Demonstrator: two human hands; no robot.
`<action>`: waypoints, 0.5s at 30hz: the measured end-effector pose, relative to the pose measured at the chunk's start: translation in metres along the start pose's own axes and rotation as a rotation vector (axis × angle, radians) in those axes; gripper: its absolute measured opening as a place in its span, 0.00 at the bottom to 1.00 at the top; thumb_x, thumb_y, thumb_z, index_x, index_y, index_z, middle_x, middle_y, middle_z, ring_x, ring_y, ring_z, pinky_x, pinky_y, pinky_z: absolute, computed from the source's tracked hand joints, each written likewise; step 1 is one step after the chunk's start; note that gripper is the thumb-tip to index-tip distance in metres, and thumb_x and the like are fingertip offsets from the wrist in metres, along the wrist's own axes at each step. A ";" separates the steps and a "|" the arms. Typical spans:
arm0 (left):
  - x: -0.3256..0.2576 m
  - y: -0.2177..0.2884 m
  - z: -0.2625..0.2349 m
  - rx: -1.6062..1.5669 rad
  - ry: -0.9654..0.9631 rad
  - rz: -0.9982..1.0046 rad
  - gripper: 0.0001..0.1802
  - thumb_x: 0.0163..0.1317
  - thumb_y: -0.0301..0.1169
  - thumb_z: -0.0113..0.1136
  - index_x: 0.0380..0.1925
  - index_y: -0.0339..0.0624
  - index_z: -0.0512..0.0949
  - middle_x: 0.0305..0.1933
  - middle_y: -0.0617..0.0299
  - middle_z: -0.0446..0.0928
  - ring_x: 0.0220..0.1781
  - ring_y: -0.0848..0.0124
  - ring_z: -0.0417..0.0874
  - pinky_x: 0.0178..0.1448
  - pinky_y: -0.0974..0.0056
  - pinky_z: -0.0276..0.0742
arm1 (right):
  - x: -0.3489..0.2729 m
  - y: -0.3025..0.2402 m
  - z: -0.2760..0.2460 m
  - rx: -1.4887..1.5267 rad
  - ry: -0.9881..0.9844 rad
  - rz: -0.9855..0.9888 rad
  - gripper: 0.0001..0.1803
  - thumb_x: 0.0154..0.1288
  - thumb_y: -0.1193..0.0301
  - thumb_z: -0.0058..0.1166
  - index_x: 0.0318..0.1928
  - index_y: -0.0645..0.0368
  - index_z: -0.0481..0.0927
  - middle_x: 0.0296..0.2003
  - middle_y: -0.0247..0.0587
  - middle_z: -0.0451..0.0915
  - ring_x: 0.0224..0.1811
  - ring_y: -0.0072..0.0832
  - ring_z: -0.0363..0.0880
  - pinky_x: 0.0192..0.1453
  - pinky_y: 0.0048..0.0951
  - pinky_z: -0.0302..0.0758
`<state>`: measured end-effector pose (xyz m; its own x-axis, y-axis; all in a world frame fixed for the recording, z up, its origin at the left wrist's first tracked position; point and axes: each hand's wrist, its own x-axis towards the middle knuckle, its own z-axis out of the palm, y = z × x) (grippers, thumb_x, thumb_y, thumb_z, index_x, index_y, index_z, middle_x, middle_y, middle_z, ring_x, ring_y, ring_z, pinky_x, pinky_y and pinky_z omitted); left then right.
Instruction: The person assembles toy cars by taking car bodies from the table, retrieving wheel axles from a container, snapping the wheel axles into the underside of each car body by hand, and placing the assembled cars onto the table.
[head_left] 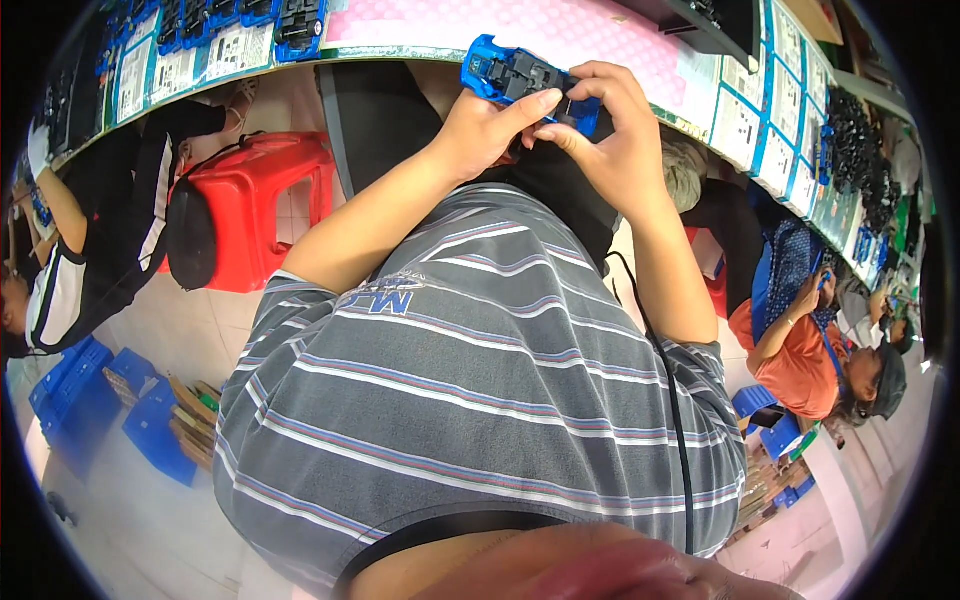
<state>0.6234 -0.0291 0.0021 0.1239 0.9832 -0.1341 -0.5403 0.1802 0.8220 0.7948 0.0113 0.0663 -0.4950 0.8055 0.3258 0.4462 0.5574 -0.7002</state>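
A blue toy car body (483, 66) with a black chassis in its underside is held up in front of me, near the table's edge. My left hand (488, 132) grips it from below, with the thumb laid across the black chassis. Around the car's right end are the fingers of my right hand (622, 118), the thumb and index finger pressing on a small dark part there. What that part is I cannot make out.
Several blue car bodies with black chassis (298, 28) lie on the table at the far left. Pink padding (430, 25) covers its middle. A black bin (705, 25) and a heap of black parts (862, 150) are toward the right. Co-workers sit on both sides, beside a red stool (255, 205).
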 end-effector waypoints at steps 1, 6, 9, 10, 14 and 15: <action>-0.001 -0.002 -0.003 -0.023 -0.008 0.001 0.12 0.66 0.39 0.64 0.36 0.41 0.81 0.27 0.67 0.79 0.25 0.80 0.78 0.28 0.73 0.74 | 0.003 0.000 -0.002 -0.021 -0.005 -0.053 0.26 0.40 0.68 0.79 0.38 0.61 0.78 0.48 0.44 0.80 0.51 0.41 0.79 0.54 0.34 0.76; -0.012 0.010 -0.014 0.029 0.009 -0.029 0.15 0.70 0.33 0.59 0.53 0.43 0.72 0.39 0.59 0.81 0.33 0.71 0.83 0.32 0.71 0.76 | 0.068 0.037 -0.061 -0.187 0.173 -0.049 0.16 0.58 0.68 0.70 0.43 0.63 0.83 0.43 0.43 0.84 0.43 0.36 0.84 0.48 0.34 0.79; -0.010 0.009 -0.015 0.002 -0.030 -0.012 0.15 0.70 0.33 0.59 0.53 0.43 0.72 0.39 0.59 0.81 0.33 0.71 0.83 0.32 0.70 0.76 | 0.117 0.061 -0.101 -0.355 0.302 0.211 0.12 0.56 0.72 0.67 0.39 0.65 0.84 0.33 0.53 0.84 0.36 0.46 0.83 0.46 0.37 0.79; -0.010 0.009 -0.017 -0.012 -0.024 -0.044 0.15 0.70 0.33 0.59 0.53 0.43 0.72 0.39 0.59 0.81 0.33 0.71 0.83 0.32 0.70 0.76 | 0.127 0.081 -0.111 -0.600 0.116 0.259 0.11 0.56 0.73 0.67 0.39 0.65 0.85 0.34 0.55 0.84 0.37 0.48 0.83 0.45 0.39 0.79; -0.012 0.011 -0.009 -0.048 0.003 -0.045 0.14 0.69 0.34 0.59 0.51 0.43 0.73 0.39 0.60 0.81 0.33 0.71 0.83 0.32 0.71 0.75 | 0.157 0.119 -0.119 -0.828 -0.186 0.302 0.12 0.55 0.74 0.67 0.41 0.64 0.85 0.37 0.58 0.84 0.40 0.51 0.84 0.45 0.41 0.79; -0.013 0.007 -0.012 -0.048 0.013 -0.052 0.13 0.70 0.34 0.60 0.50 0.43 0.74 0.38 0.61 0.81 0.33 0.71 0.83 0.31 0.71 0.75 | 0.162 0.119 -0.120 -0.766 -0.198 0.353 0.12 0.54 0.74 0.68 0.40 0.64 0.85 0.34 0.57 0.85 0.37 0.48 0.84 0.44 0.40 0.78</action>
<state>0.6081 -0.0400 0.0031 0.1425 0.9727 -0.1831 -0.5728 0.2319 0.7862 0.8573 0.2328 0.1120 -0.3217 0.9468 0.0038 0.9424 0.3206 -0.0953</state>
